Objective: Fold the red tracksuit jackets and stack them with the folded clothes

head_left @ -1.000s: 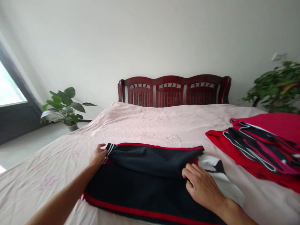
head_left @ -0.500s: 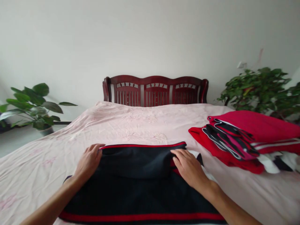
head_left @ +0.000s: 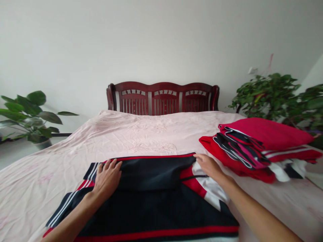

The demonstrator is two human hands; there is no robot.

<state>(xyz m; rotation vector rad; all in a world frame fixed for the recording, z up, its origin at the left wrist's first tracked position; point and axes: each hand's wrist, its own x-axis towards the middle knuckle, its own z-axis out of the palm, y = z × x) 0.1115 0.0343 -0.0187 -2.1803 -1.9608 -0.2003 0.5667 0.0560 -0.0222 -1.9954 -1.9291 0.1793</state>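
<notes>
Beyond the left hand (head_left: pixel 108 178) and the right hand (head_left: pixel 207 164), I see a pale pink, rumpled bedspread (head_left: pixel 151 129) running back to a dark red wooden headboard (head_left: pixel 164 97) against a plain, light wall (head_left: pixel 151 40). Well off to the left hand's left stands a potted plant (head_left: pixel 32 116); beyond the right hand and further right, a bushier plant (head_left: pixel 267 95) rises behind a clothes pile (head_left: pixel 264 136). Under my view, the dark navy garment (head_left: pixel 151 210) lies on the bedspread beneath and between the hands, reaching nearer than both. Its long axis runs crosswise, left to right: striped bands point left, past the left hand, and the white-and-red end points right, below the right hand. The left hand rests flattened, fingers spread, on its far part, gripping nothing. Right fingertips touch its far right corner; whether they pinch it, I cannot tell.
</notes>
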